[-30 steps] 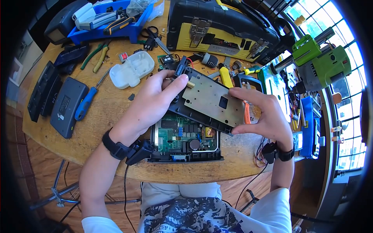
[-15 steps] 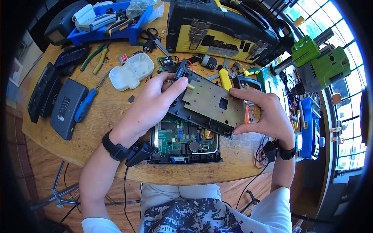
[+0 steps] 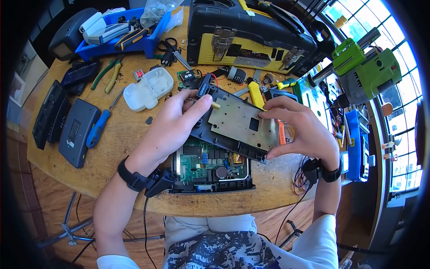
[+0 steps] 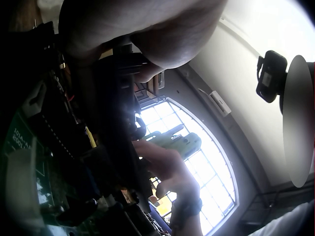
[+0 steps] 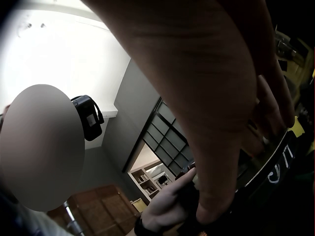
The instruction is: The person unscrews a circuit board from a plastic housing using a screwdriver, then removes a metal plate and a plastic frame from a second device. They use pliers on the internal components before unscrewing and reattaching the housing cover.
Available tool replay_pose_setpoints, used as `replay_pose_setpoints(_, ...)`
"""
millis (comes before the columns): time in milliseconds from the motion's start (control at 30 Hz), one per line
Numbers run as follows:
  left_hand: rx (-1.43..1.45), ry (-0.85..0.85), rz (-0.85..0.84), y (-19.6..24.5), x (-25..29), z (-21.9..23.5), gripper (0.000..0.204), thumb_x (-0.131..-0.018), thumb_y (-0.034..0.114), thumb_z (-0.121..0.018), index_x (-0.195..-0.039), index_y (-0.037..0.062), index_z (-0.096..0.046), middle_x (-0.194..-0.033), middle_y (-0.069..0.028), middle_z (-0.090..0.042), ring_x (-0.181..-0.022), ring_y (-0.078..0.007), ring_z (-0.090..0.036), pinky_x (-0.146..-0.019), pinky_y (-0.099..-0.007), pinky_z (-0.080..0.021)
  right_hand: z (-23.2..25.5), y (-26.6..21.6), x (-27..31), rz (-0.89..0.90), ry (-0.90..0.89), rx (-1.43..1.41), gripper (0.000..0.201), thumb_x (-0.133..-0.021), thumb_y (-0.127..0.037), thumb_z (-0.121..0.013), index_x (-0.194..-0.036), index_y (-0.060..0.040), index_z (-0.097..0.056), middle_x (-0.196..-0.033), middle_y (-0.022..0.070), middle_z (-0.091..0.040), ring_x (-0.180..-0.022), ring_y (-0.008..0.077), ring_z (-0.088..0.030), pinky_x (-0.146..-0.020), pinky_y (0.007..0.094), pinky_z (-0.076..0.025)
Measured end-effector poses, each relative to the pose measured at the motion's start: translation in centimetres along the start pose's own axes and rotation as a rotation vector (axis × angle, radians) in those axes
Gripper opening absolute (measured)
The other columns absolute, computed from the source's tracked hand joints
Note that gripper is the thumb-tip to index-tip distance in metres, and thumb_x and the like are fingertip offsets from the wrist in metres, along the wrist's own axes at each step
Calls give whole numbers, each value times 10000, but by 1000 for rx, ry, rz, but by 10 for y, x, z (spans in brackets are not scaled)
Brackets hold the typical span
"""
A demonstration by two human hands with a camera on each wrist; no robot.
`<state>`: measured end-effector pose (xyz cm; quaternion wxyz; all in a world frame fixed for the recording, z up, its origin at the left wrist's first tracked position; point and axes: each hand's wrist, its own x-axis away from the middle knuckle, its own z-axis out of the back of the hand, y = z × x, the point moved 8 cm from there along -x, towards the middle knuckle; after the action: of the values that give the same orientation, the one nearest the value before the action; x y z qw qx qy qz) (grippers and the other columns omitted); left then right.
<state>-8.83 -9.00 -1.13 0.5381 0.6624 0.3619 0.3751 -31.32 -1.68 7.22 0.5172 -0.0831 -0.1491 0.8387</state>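
Workshop; green drill press (image 3: 374,74), toolbox (image 3: 251,40)

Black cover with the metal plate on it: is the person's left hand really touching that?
Touching. The head view shows the left hand gripping the black cover at its upper-left end in the picture, thumb against its face.

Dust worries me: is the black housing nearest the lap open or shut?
Open: in the housing, the green circuit board lies exposed.
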Motion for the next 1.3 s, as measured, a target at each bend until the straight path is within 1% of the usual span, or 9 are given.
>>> replay_pose_setpoints(500,8,4,3,4,2,-1,512,-1111,359,-679,-1372,-78,-622,-1155,-95,-757,-1041,-102,-697,-915,-252,-558,-1,-8,-14,103,-45,3,882,-655,-473,-1004,-1383,-70,-712,-1274,159,-627,-1165,378,-655,-1031,441,-550)
replay_pose_setpoints(567,-7,4,-7,2,0,1,522,-1110,366,-680,-1371,-82,-621,-1151,-98,-758,-1031,-101,-700,-911,-251,-560,-4,-2,-14,30,-80,-21,910,-609,-454,-1026,-1389,-94,-727,-1330,130,-618,-1249,357,-634,-1088,440,-521)
replay_pose_setpoints(700,3,17,-13,1,0,2,533,-1108,374,-681,-1370,-86,-619,-1141,-96,-755,-1014,-97,-699,-893,-247,-561,-7,-3,-12,30,-75,-30,905,-614,-460,-1021,-1389,-98,-729,-1369,138,-605,-1262,360,-629,-1105,441,-516)
replay_pose_setpoints(767,-19,-4,-10,0,-1,2,539,-1106,377,-684,-1373,-86,-617,-1135,-95,-754,-1011,-94,-697,-886,-244,-560,-6,-6,-9,124,-10,31,902,-665,-529,-975,-1394,-73,-704,-1358,187,-606,-1218,407,-639,-1053,462,-543)
replay_pose_setpoints(900,-3,-11,-13,1,-1,1,533,-1108,369,-684,-1378,-85,-614,-1136,-95,-755,-1017,-95,-698,-892,-246,-561,-11,-3,-1,142,12,52,898,-686,-534,-964,-1423,-96,-700,-1411,201,-601,-1267,420,-620,-1074,473,-535)
replay_pose_setpoints(1000,28,-15,-17,2,0,-1,520,-1109,356,-686,-1377,-84,-614,-1133,-90,-757,-1016,-95,-702,-889,-249,-567,-13,5,2,31,-8,-12,929,-644,-508,-994,-1450,-137,-719,-1493,172,-576,-1364,395,-573,-1144,476,-496)
replay_pose_setpoints(1100,41,-20,-7,2,0,-2,512,-1108,333,-692,-1389,-86,-604,-1133,-89,-756,-1012,-92,-706,-883,-247,-574,-12,5,3,46,7,-24,891,-680,-497,-986,-1452,-143,-718,-1504,170,-582,-1367,392,-585,-1146,477,-496)
replay_pose_setpoints(1167,49,-20,-21,3,0,-1,517,-1106,318,-698,-1405,-89,-589,-1136,-92,-757,-1011,-89,-710,-882,-242,-579,-16,9,3,18,12,-34,811,-799,-556,-907,-1457,-134,-692,-1489,191,-599,-1326,413,-617,-1136,471,-509)
replay_pose_setpoints(1300,45,-33,-49,3,-2,-1,539,-1105,309,-700,-1434,-95,-565,-1134,-94,-757,-1014,-88,-715,-886,-238,-581,-12,13,0,45,20,-58,801,-813,-508,-922,-1481,-142,-673,-1491,182,-605,-1324,397,-626,-1140,464,-508)
